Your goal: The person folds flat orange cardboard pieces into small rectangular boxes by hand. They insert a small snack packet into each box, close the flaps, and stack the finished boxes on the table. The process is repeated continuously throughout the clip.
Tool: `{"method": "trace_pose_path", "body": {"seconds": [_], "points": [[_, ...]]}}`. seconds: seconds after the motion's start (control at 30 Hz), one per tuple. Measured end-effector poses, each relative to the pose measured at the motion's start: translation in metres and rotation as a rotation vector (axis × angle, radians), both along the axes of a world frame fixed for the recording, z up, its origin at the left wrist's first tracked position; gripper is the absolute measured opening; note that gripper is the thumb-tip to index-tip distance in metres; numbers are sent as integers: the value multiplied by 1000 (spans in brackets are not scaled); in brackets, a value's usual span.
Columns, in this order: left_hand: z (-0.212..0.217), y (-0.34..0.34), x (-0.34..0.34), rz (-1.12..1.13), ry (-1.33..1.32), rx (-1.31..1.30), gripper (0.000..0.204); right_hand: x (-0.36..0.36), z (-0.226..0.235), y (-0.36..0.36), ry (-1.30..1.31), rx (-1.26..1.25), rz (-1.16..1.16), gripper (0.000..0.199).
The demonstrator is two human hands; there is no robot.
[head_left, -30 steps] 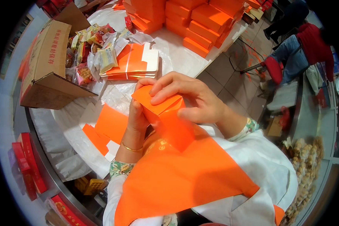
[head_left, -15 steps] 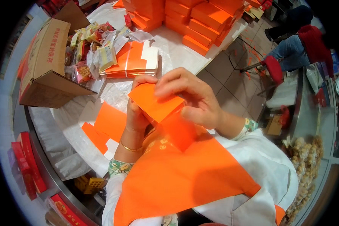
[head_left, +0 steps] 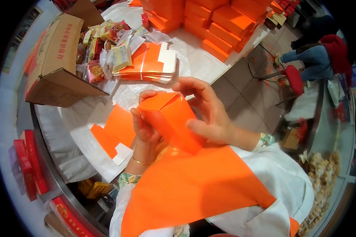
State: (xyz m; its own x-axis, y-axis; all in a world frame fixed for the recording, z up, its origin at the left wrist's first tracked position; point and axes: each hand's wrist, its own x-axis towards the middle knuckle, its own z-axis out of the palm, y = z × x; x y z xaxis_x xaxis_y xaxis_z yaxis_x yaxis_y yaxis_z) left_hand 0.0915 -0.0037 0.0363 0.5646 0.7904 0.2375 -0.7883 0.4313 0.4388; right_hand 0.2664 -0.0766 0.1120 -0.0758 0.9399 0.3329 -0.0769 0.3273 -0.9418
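Observation:
An orange cardboard box (head_left: pixel 172 124) is held up in front of my apron, its top flap folded over with a narrow gap along one edge. My left hand (head_left: pixel 146 126) wraps round its left side, thumb on the near side and fingers behind. On the right side, my right hand (head_left: pixel 215 118) lays its thumb against the box face, with bent fingers by the top right edge, some raised off it. A flat unfolded orange and white box blank (head_left: pixel 116 128) lies on the table left of my left hand.
A banded stack of orange blanks (head_left: pixel 142 65) lies ahead, beside a carton (head_left: pixel 55 59) of wrapped snacks (head_left: pixel 103 47). Orange boxes (head_left: pixel 225 29) are piled at the table's far side. On the right, a person in jeans (head_left: pixel 312 61) is near a red stool (head_left: pixel 292 81).
My right hand has drawn back from the top flap to the box's right side. The box stands more upright, with its front face turned into view.

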Motion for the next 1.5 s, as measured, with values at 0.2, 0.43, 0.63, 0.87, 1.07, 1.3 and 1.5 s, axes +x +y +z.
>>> {"method": "trace_pose_path", "body": {"seconds": [0.2, 0.43, 0.63, 0.87, 1.07, 1.3, 1.5], "points": [[16, -3, -14, 294, 356, 125, 63, -2, 4, 1, -115, -50, 8, 78], [17, -13, -19, 307, 503, 297, 66, 0, -12, 8, -429, 101, 16, 62], [0, -29, -15, 393, 590, 151, 54, -14, -31, 8, -376, 58, -182, 50], [1, -23, -17, 269, 1026, 305, 44, 32, -25, 14, -519, -507, 50, 49], [31, 8, 16, 389, 925, 416, 65, 92, -23, 41, -388, -416, -4, 40], [20, 19, -39, 687, 987, 353, 44, 199, -10, 69, 264, -108, -665, 56], [0, 4, -73, 776, 1089, 358, 31, 242, -15, 110, 313, -72, -1039, 55]]}}
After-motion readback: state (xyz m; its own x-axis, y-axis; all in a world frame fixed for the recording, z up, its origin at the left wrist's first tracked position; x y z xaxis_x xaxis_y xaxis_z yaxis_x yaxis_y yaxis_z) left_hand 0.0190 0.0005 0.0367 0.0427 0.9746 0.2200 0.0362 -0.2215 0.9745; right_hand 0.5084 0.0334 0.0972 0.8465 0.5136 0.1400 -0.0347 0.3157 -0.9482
